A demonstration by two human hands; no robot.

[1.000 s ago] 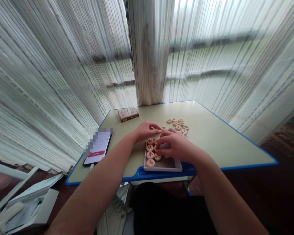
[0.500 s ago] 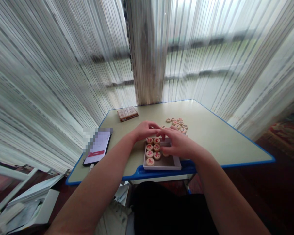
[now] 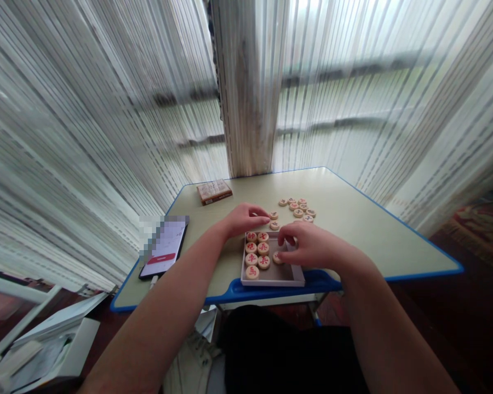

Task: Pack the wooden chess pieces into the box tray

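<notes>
In the head view, a shallow white box (image 3: 244,276) stands at the table's near edge. Xiangqi pieces with red characters, such as a horse piece (image 3: 252,272), lie in two columns along its left side. My right hand (image 3: 308,244) is over the box's right half, fingers parted, its thumb at or touching a lone piece (image 3: 276,258). Beyond the box's far left corner is my left hand (image 3: 246,220), fingers loosely curved and apart. Its fingertips are beside two loose pieces, one farther (image 3: 274,215) and one nearer (image 3: 274,225); contact is unclear.
More xiangqi pieces (image 3: 298,213) lie scattered behind my right hand. A brown patterned box (image 3: 214,191) sits at the far left of the blue-edged table (image 3: 353,219). A phone (image 3: 164,249) with a cable lies on the left. Striped curtains (image 3: 250,98) hang behind the table.
My right hand has moved right and nearer, away from my left hand. Two loose pieces and the lone piece in the box now show more fully. My left hand stays about where it was.
</notes>
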